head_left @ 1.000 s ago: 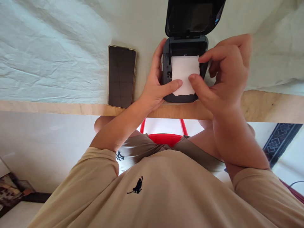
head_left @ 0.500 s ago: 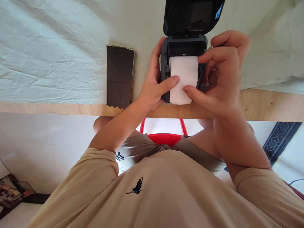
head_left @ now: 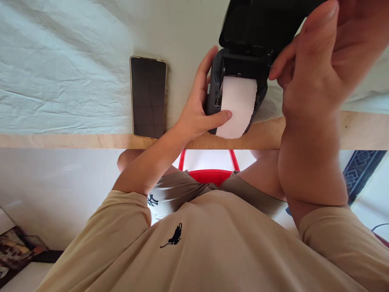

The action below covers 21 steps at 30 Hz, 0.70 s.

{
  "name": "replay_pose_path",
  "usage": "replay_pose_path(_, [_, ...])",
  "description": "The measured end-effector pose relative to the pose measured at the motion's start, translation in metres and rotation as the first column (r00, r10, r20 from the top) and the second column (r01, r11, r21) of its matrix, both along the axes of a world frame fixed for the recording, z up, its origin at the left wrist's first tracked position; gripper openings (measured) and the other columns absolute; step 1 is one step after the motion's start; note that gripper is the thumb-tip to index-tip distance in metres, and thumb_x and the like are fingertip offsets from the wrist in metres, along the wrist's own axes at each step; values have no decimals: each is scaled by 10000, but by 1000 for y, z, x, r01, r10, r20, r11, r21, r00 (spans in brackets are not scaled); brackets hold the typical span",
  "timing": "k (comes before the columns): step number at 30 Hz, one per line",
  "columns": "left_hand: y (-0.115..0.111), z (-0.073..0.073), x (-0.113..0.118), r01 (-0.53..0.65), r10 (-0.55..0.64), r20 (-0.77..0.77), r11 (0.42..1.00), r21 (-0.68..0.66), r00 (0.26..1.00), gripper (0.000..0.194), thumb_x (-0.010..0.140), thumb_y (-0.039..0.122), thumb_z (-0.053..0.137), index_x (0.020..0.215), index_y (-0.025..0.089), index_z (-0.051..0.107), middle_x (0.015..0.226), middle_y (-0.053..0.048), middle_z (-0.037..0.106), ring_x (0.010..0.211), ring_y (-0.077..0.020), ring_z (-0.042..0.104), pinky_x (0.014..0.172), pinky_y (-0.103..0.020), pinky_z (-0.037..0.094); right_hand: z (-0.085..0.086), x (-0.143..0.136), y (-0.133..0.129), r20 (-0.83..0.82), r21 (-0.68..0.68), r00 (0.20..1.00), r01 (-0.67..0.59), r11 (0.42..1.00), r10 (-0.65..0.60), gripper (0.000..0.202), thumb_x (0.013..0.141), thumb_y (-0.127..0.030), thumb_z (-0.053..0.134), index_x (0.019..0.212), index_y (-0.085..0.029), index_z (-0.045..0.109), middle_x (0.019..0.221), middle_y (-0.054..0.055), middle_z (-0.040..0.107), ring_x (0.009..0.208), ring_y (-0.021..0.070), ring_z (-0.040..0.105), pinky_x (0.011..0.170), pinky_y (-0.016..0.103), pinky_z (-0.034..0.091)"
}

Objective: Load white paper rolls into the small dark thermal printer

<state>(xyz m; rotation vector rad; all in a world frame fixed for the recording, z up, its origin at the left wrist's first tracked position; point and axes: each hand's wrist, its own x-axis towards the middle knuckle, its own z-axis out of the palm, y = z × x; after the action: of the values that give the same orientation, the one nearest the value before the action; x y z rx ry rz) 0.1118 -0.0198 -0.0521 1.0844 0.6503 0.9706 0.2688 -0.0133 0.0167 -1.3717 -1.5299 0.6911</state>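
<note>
A small dark portable receipt printer (head_left: 216,75) sits at the table's front edge, its black lid (head_left: 255,24) raised and leaning away from me. White paper (head_left: 238,97) from a roll inside lies over the front of the body. My left hand (head_left: 203,103) is wrapped around the printer's left side, with the thumb pressed on the paper. At the lid's right edge is my right hand (head_left: 322,61), closed around it. One of its fingertips is beside the hinge, and some of its fingers are hidden or cut off by the frame.
A smartphone (head_left: 148,97) with a dark screen lies left of the printer. Pale wrinkled cloth (head_left: 75,81) covers the table behind a bare wooden front edge (head_left: 60,141). A red chair (head_left: 209,177) shows between my legs.
My right hand has left the paper and moved up and right to the lid. The printer has turned slightly clockwise and shifted a little right, with my left hand still on it.
</note>
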Motion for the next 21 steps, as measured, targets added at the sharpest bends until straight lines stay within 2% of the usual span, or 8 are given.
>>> replay_pose_path(2, [-1, 2, -1, 5, -5, -19, 1000, -23, 1000, 912, 496, 460, 732, 1286, 372, 284, 1258, 1, 481, 1115, -218, 540, 934, -355, 462, -1, -2, -1, -20, 117, 997, 82, 990, -80, 332, 819, -448, 369, 1002, -196, 485, 886, 13, 503, 586, -25, 414, 480, 172, 304])
replay_pose_path(4, [-1, 3, -2, 1, -4, -45, 999, -49, 999, 911, 517, 477, 720, 1299, 368, 265, 1235, -5, 497, 1090, -216, 554, 921, -354, 467, -2, -3, -4, -12, 149, 995, 95, 984, -94, 275, 819, -391, 400, 972, -201, 528, 908, 5, 526, 604, -28, 434, 549, 167, 371])
replay_pose_path(6, [-1, 3, -3, -13, 10, -51, 998, -65, 999, 909, 516, 486, 722, 1295, 374, 267, 1252, 5, 485, 1111, -216, 542, 942, -353, 460, -3, -1, -9, 19, 163, 998, 49, 985, -53, 248, 816, -349, 419, 982, -215, 544, 989, 0, 541, 760, 5, 516, 707, 193, 463])
replay_pose_path(9, [-1, 0, -2, -19, 16, -27, 996, -85, 1000, 932, 500, 475, 736, 1295, 378, 259, 1259, 15, 482, 1139, -217, 523, 965, -350, 457, -10, 5, -16, 89, 197, 995, -53, 979, 36, 226, 779, -337, 470, 947, -213, 558, 1022, 1, 554, 1001, 75, 525, 902, 276, 482])
replay_pose_path(13, [1, -3, -2, -4, 8, 28, 992, -129, 1000, 979, 480, 425, 757, 1305, 386, 231, 1273, 15, 490, 1137, -230, 518, 941, -338, 485, -24, 12, -21, 171, 223, 978, -160, 961, 123, 175, 683, -289, 565, 824, -186, 574, 1053, 19, 546, 940, 85, 533, 797, 272, 490])
replay_pose_path(16, [3, -4, -2, -15, 11, -30, 991, -136, 999, 1046, 458, 468, 753, 1327, 408, 175, 1330, 27, 463, 1171, -246, 496, 922, -347, 492, -28, 14, -22, 225, 203, 960, -216, 955, 169, 204, 646, -251, 573, 837, -181, 594, 1177, 43, 484, 1064, 138, 512, 726, 253, 480])
replay_pose_path(19, [3, -5, -3, 2, -7, -58, 996, -85, 998, 1059, 476, 469, 740, 1339, 403, 129, 1365, 34, 429, 1248, -242, 446, 985, -362, 450, -26, 11, -26, 163, 160, 972, -193, 968, 167, 245, 676, -317, 538, 877, -189, 591, 1256, 47, 431, 1187, 182, 456, 693, 242, 477])
replay_pose_path(21, [2, -4, -2, 5, -6, -10, 999, -50, 1000, 1036, 455, 447, 752, 1315, 400, 177, 1380, 41, 402, 1276, -240, 423, 1027, -357, 425, -24, 7, -30, 82, 94, 987, -145, 985, 138, 311, 706, -356, 507, 982, -222, 560, 1264, 36, 433, 1170, 163, 467, 642, 214, 463])
